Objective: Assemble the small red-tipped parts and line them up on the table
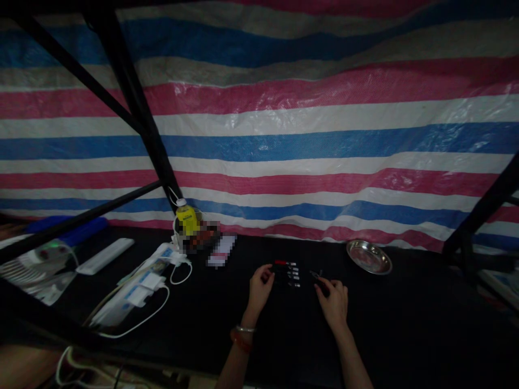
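Observation:
My left hand (pixel 260 286) is on the dark table, fingers curled, at the left end of a row of small slim pieces. A red one with a silver end (pixel 285 263) lies at the top of the row. Below it lie several dark pieces with silver ends (pixel 293 274). Whatever is between my left fingertips is too dark to make out. To the right of the row, my right hand (pixel 334 302) is closed on a small metal tool with a forked tip (pixel 316 275). My fingers hide its handle.
A round steel dish (pixel 368 257) stands at the back right. Toward the left are a yellow bottle (pixel 187 217), a phone-like flat object (pixel 223 250), a power strip (pixel 115 305) with white cables, and a long white box (pixel 105 256). Dark metal posts (pixel 152 146) and a striped sheet (pixel 304 146) border the table.

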{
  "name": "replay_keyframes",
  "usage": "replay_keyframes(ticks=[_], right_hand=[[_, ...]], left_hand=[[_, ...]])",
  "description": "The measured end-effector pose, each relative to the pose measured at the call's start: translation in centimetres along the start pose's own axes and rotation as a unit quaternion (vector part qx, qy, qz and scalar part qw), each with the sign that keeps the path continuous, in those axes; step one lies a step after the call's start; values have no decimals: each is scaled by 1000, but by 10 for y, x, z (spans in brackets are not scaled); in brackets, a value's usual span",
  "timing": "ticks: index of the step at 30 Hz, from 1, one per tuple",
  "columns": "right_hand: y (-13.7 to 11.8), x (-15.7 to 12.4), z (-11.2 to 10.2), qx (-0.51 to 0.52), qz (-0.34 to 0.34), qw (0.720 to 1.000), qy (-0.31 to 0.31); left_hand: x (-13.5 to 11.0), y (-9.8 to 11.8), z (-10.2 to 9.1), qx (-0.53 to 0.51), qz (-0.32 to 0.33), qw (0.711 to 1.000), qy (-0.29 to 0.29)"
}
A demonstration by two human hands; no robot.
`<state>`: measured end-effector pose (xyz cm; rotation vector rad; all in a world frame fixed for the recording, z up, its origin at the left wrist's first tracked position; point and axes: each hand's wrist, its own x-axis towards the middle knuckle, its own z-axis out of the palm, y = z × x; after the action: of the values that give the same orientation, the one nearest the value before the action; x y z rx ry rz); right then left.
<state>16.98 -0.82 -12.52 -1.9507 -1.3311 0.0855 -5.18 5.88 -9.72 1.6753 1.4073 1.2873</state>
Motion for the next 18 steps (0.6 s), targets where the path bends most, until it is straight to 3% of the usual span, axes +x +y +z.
replay_keyframes(ticks=[3, 9, 13, 18], right_hand=[[1, 1, 2, 12, 7, 1000, 21], [5, 6, 3, -8, 48, 998, 41], [8, 8, 4, -37, 55, 997, 31], [8, 10, 5, -46, 59, 997, 27]], left_hand=[[-7, 24, 13, 88, 78, 993, -13], [-30, 70, 58, 230, 211, 936, -166], [-40, 70, 85, 280, 236, 907, -208], [-47, 58, 95, 311, 208, 905, -200]])
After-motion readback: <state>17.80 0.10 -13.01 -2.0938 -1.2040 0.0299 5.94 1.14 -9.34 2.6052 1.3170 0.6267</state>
